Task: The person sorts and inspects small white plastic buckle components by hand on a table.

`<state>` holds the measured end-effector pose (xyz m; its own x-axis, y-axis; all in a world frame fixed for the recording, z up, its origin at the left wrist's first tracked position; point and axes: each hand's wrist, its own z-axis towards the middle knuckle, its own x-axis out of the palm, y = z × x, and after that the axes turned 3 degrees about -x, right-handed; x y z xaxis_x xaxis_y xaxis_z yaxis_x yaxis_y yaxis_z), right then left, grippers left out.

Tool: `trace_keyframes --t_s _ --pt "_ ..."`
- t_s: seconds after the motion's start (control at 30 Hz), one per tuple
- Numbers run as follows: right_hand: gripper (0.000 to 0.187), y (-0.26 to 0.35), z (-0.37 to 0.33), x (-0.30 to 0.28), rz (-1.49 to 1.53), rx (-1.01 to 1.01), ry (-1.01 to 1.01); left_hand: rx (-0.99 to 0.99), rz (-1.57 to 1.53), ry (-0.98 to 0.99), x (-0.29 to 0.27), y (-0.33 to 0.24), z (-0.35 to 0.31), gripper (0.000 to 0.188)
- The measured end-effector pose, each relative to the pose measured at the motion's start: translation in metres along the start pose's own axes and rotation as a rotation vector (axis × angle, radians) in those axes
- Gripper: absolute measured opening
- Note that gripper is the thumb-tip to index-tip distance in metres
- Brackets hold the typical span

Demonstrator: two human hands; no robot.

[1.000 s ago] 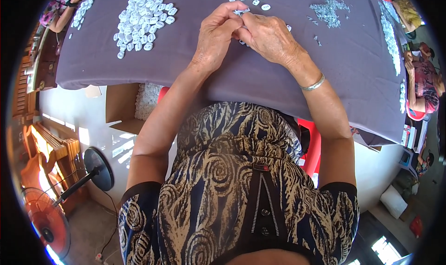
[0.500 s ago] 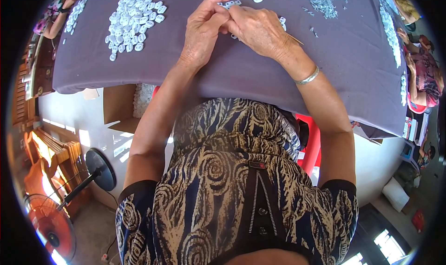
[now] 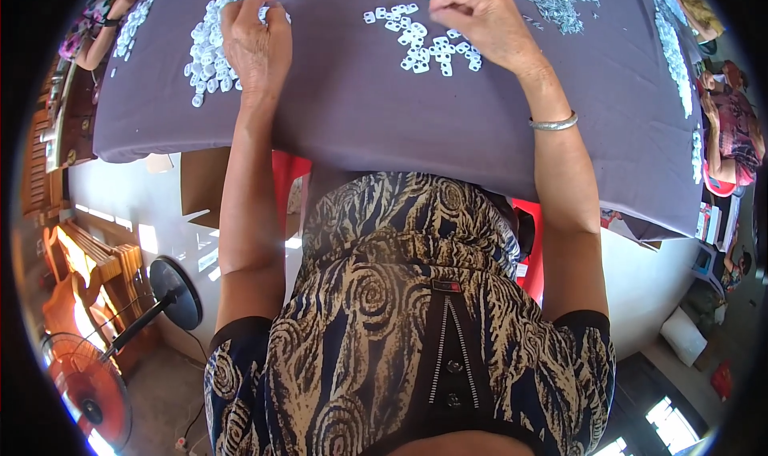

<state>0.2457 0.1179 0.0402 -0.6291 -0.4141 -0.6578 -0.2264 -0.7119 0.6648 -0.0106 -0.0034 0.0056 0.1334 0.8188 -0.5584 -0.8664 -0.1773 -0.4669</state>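
Observation:
My left hand is over the right side of a heap of small white oval plastic pieces. Its fingers are slightly blurred and bent, with the thumb apart from them; no piece shows in them. Above the far right edge of a looser group of white plastic pieces with dark holes is my right hand. Its thumb and fingers are drawn together, pointing left, and blurred at the tips; whether they hold a small piece is hidden.
Small shiny metal pieces lie to the right on the grey tablecloth. More white pieces line the table's far left and right edges, where other people sit. Below the table are a cardboard box and red stool; a fan stands left.
My hands were together above the perforated pieces and have parted. The left moved left to the oval heap, the right a little right and up. The perforated pieces are now uncovered.

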Motion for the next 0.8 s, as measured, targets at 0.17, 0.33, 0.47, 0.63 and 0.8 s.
trace_keyframes --t_s 0.17,0.33,0.47,0.63,0.8 --pt "0.009 -0.005 0.003 0.013 0.093 -0.569 -0.164 -0.106 -0.431 -0.056 0.005 -0.022 -0.004 0.02" --pt "0.011 -0.003 -0.002 0.018 -0.079 -0.183 0.017 -0.083 -0.589 0.158 0.016 -0.042 -0.023 0.018" --pt "0.007 0.007 -0.002 0.012 -0.099 -0.113 0.063 -0.208 -0.699 0.288 0.021 -0.047 -0.033 0.019" --pt "0.007 0.003 -0.004 0.0 -0.174 -0.046 0.155 -0.468 -0.936 0.437 0.011 -0.066 -0.031 0.017" --pt "0.009 -0.005 -0.008 0.003 -0.198 -0.067 0.189 -0.728 -1.125 0.577 0.0 -0.081 -0.031 0.04"
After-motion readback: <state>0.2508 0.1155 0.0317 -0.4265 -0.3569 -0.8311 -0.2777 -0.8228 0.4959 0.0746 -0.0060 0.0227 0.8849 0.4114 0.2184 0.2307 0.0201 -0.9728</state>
